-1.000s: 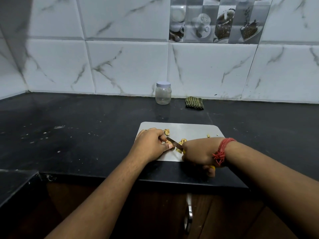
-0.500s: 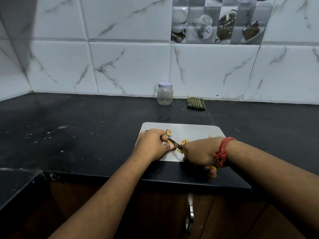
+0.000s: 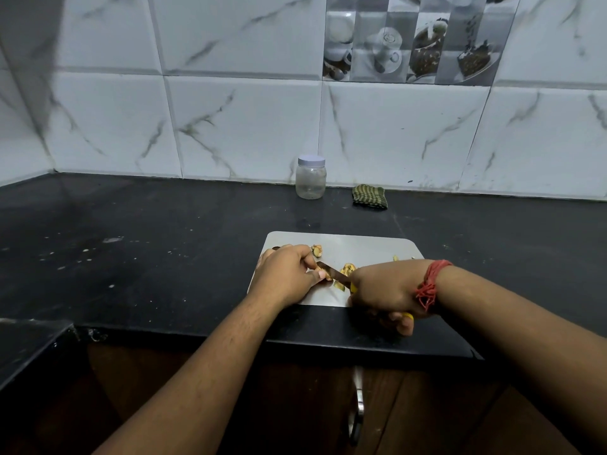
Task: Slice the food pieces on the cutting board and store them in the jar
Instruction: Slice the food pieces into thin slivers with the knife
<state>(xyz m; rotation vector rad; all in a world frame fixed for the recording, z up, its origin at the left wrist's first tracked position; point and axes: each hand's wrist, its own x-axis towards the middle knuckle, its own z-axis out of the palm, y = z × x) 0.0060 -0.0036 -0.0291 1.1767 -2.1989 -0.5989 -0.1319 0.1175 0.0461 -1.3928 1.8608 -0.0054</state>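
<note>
A pale cutting board (image 3: 368, 247) lies on the black counter near its front edge. My left hand (image 3: 285, 274) pinches a small yellowish food piece (image 3: 326, 274) against the board. My right hand (image 3: 384, 289) grips a yellow-handled knife (image 3: 332, 272), its blade lying across that piece. More cut bits lie on the board: one (image 3: 317, 249) behind my left hand, some (image 3: 348, 268) by the blade, a crumb (image 3: 395, 258) at the right. A clear jar (image 3: 310, 177) with a white lid on stands at the back by the wall.
A folded green striped cloth (image 3: 369, 197) lies right of the jar. The black counter (image 3: 147, 244) stretches left, speckled with white crumbs. Tiled wall behind. A cabinet handle (image 3: 359, 399) shows below the counter edge.
Both hands stay at the same spot on the board; the knife blade shifts only slightly over the piece.
</note>
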